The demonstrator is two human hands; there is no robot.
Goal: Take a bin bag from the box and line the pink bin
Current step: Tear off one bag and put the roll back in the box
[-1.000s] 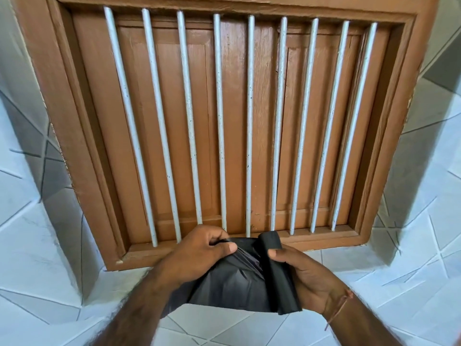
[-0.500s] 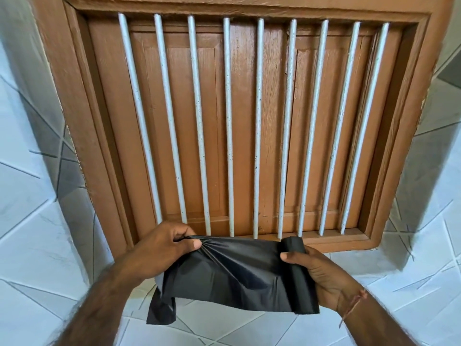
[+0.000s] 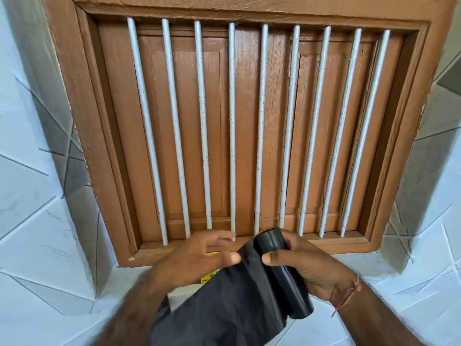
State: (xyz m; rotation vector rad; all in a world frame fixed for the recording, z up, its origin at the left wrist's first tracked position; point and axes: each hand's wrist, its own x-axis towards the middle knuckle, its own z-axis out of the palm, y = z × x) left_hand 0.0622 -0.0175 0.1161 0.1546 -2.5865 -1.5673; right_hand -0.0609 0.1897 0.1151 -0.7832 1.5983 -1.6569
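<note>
My right hand [image 3: 309, 265] is shut on a black roll of bin bags [image 3: 282, 273], held just below the window sill. An unrolled length of black bin bag [image 3: 224, 310] hangs down from the roll over my left forearm. My left hand [image 3: 199, 255] is blurred, its fingers spread, and its thumb sits at the left edge of the sheet beside the roll. A small yellow and green piece of packaging [image 3: 210, 275] peeks out under my left hand. The pink bin is not in view.
A brown wooden window frame [image 3: 82, 136] with closed shutters and several white vertical bars [image 3: 232, 131] fills the view ahead. White tiles with grey lines [image 3: 37, 245] cover the wall around and below it.
My left hand let go of the stretched bag edge and came back right to the roll. The pulled-out sheet now hangs loose and low. The roll has tilted in my right hand.
</note>
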